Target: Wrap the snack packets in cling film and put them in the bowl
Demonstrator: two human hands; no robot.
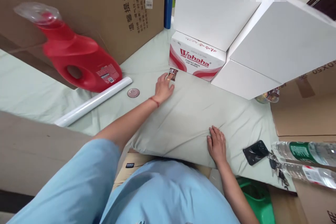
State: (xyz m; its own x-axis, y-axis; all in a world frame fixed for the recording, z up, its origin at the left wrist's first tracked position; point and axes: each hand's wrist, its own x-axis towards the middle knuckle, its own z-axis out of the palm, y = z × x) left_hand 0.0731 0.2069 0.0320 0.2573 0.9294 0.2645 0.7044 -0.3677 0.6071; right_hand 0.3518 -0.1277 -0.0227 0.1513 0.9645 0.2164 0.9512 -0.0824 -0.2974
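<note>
My left hand reaches forward over the pale green cloth, fingers stretched out and thumb apart. Its fingertips rest at the left edge of a small brown packet with "COCOA" lettering, which lies on the cloth and is partly covered by them. Just behind the packet is a red and white Wahaha water box. My right hand lies palm down near the cloth's front edge, fingers extended and nothing visible in it. To the left of my left hand is a round, flat pinkish disc.
At left stand a red detergent jug, a white roll and a large cardboard box. White boxes rise behind. At right lie a black phone, keys and two plastic bottles. Below is a green bin.
</note>
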